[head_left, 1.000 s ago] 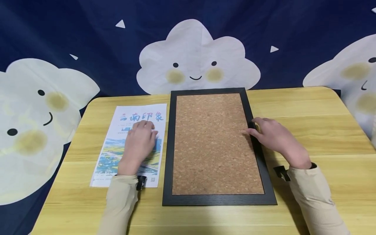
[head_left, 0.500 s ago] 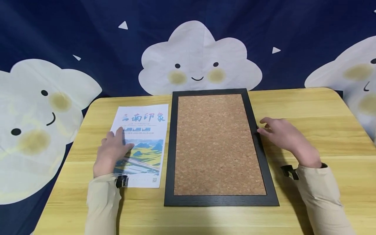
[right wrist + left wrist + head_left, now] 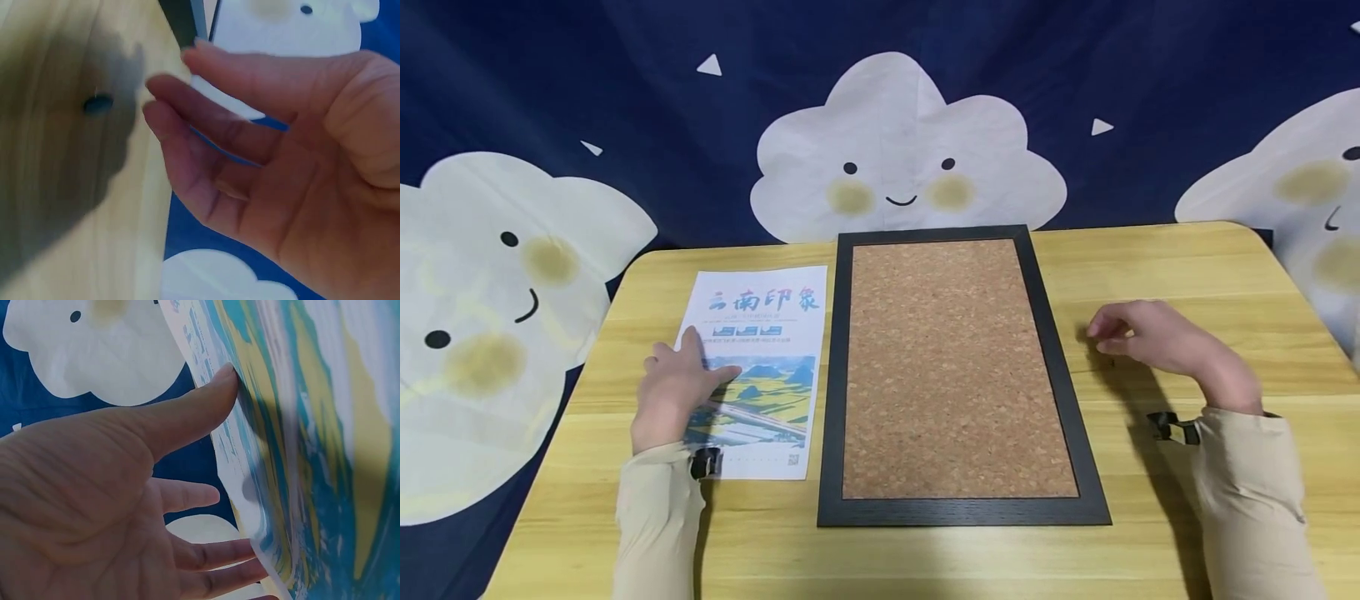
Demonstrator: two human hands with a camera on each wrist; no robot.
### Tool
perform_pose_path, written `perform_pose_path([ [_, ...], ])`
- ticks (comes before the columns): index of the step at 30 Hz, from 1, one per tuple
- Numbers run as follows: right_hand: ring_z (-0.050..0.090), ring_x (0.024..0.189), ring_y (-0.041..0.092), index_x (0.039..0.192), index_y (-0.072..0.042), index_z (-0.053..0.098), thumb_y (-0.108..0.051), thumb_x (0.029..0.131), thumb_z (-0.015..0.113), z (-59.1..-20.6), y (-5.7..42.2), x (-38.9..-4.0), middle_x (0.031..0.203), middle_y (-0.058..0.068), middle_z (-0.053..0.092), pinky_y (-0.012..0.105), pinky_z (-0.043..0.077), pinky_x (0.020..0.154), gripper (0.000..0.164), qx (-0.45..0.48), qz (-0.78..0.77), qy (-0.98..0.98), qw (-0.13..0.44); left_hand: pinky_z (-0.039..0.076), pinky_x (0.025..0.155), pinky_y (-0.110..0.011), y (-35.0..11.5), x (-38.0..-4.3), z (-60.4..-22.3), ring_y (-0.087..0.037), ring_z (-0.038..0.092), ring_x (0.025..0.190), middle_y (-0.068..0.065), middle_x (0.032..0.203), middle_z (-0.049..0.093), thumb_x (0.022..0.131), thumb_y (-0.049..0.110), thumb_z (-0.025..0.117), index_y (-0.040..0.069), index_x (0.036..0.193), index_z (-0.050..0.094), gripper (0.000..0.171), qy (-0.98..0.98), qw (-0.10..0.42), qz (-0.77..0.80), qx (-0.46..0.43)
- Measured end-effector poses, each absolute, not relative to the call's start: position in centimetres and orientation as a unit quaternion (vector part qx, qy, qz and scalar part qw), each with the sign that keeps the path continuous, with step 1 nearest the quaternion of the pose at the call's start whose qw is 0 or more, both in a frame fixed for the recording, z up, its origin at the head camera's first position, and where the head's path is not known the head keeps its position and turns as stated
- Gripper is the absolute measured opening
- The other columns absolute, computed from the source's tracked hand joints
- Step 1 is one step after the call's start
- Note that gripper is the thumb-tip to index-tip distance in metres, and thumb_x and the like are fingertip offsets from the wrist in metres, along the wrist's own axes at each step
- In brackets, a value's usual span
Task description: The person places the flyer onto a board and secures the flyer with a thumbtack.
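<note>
My left hand (image 3: pixel 673 387) lies over the left edge of a printed poster (image 3: pixel 771 400) with a landscape picture and Chinese characters. Its fingers are spread; in the left wrist view the thumb (image 3: pixel 206 403) extends over the print and two fingers reach the sheet's edge. To the right of a black-framed cork board (image 3: pixel 958 375), my right hand (image 3: pixel 1157 337) hovers over the table with fingers loosely bent and nothing between them. Below these fingertips, in the right wrist view, a small dark thumbtack (image 3: pixel 99 104) lies on the wood, its thin pin upward.
The wooden table (image 3: pixel 970 562) carries the poster and, beside it, the cork board. A dark blue curtain (image 3: pixel 700 150) with white smiling clouds hangs behind the table's far edge.
My left hand has gone from over the poster's middle to its left edge, its fingers spreading. My right hand has left the board's right frame and moved right, over the thumbtack.
</note>
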State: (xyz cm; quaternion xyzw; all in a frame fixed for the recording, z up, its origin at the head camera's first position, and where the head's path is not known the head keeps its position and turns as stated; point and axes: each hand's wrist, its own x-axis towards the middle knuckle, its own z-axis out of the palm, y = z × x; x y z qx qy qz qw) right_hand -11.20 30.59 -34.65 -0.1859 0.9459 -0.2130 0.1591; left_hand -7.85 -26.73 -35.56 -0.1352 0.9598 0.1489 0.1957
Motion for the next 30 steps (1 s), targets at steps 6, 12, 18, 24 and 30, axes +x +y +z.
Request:
perform_pose_path([
  [6,0.059,0.082,0.012,0.094,-0.005,0.070,0.002,0.089,0.076,-35.0,31.8,-11.3,0.092,-0.001,0.069,0.028,0.049,0.071,0.010,-0.177,-0.237,0.929,0.222,0.043,0.078,-0.065,-26.8,-7.9,-35.6,-0.056,0.040,0.101,-0.047,0.125,0.033,0.099,0.025,0.069,-0.012,0.157,0.015,0.088,0.965,0.150,0.154,-0.150],
  [12,0.053,0.077,0.009,0.090,-0.007,0.068,0.006,0.086,0.073,-35.8,32.4,-11.4,0.087,-0.002,0.064,0.027,0.046,0.070,0.014,-0.172,-0.254,0.915,0.261,0.046,0.070,-0.060,-26.8,-7.9,-35.4,-0.052,0.053,0.090,-0.044,0.117,0.045,0.098,0.001,0.054,-0.012,0.153,0.024,0.065,0.974,0.105,0.139,-0.147],
  [18,0.049,0.073,0.012,0.087,-0.008,0.066,0.007,0.086,0.072,-36.3,32.5,-11.6,0.082,-0.002,0.061,0.027,0.041,0.066,0.016,-0.173,-0.238,0.917,0.268,0.048,0.062,-0.054,-26.3,-7.9,-35.0,-0.047,0.060,0.084,-0.039,0.117,0.057,0.098,-0.003,0.049,-0.011,0.148,0.040,0.052,0.977,0.035,0.143,-0.152],
  [24,0.049,0.074,0.013,0.086,-0.009,0.066,0.004,0.086,0.072,-36.5,32.3,-11.7,0.082,-0.004,0.060,0.028,0.041,0.066,0.015,-0.181,-0.229,0.921,0.256,0.049,0.065,-0.056,-25.5,-7.7,-34.3,-0.050,0.063,0.091,-0.036,0.123,0.061,0.106,0.006,0.046,-0.010,0.143,0.052,0.041,0.973,-0.028,0.169,-0.156],
  [30,0.049,0.073,0.014,0.085,-0.009,0.067,0.000,0.087,0.073,-36.4,31.9,-11.8,0.081,-0.004,0.060,0.029,0.040,0.066,0.012,-0.178,-0.226,0.925,0.249,0.048,0.068,-0.055,-24.9,-7.5,-33.5,-0.047,0.065,0.088,-0.032,0.111,0.067,0.108,0.013,0.046,-0.010,0.132,0.061,0.037,0.966,-0.079,0.203,-0.139],
])
